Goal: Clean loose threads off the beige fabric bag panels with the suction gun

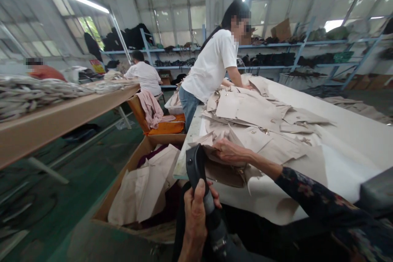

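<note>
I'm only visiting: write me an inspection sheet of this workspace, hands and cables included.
Surface: white table, partly covered.
Job's things: flat beige pieces, loosely heaped, some with metal fittings; black tool with a curved head.
Clutter: cardboard box beside the table holds more pieces; pink cloth drapes an orange chair.
Hands: left hand grips the tool; right hand holds a beige piece near its head.
Cables: none identifiable.
Surroundings: co-worker in white leans over the table; loaded blue shelves behind.
</note>
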The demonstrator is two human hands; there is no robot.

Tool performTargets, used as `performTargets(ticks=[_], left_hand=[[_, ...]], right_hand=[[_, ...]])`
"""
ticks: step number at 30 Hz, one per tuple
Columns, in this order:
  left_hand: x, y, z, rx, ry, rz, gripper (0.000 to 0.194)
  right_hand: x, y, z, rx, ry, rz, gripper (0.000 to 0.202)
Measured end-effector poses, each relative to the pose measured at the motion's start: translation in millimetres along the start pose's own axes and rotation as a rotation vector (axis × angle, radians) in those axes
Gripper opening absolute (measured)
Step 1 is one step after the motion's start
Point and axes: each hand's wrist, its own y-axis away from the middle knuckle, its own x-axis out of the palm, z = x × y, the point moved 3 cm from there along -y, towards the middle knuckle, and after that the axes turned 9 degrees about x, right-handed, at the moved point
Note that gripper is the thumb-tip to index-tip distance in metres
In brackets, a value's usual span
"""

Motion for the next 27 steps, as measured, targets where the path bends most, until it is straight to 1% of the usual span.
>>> performTargets(ticks=[5, 9, 12, 15, 17, 20, 23, 25, 27], left_hand=[[0.2, 6.5, 0.3, -0.025, 0.015, 0.035, 0.038], [0.3, -5.3, -5.3, 0.023, 0.018, 0.033, 0.035], [2.5, -13.9, -8.1, 0.027, 0.038, 0.038, 0.037], [5.8, -13.2, -5.3, 0.003, 0.069, 0.074, 0.035], [6.4, -12.7, -2.9, -0.012, 0.065, 0.076, 0.035], [1.6, -22.2, -5.7, 0.021, 0.037, 0.015, 0.037], [-9.6, -38.4, -13.4, 0.061, 0.052, -0.076, 0.038], [-17.6, -44.0, -16.0, 0.047, 0.070, -0.111, 0.037], [-23.6, -42.0, -15.8, 0.019, 0.078, -0.118, 0.037]], right_hand=[[15.1, -10.7, -1.8, -0.008, -0.128, 0.050, 0.022], [24.6, -8.4, -4.9, 0.000, -0.158, 0.076, 0.024], [25.9, -6.0, -9.1, 0.022, -0.189, 0.084, 0.025], [24.1, -7.5, -9.8, 0.014, -0.248, 0.079, 0.025], [22.4, -8.2, -8.7, 0.009, -0.277, 0.067, 0.024], [20.6, -5.1, -8.9, -0.003, -0.292, 0.081, 0.025], [19.6, -0.8, -14.2, -0.030, -0.358, 0.110, 0.027], [20.0, -1.4, -19.6, -0.008, -0.413, 0.114, 0.028], [20.9, -5.1, -23.2, 0.014, -0.448, 0.115, 0.028]])
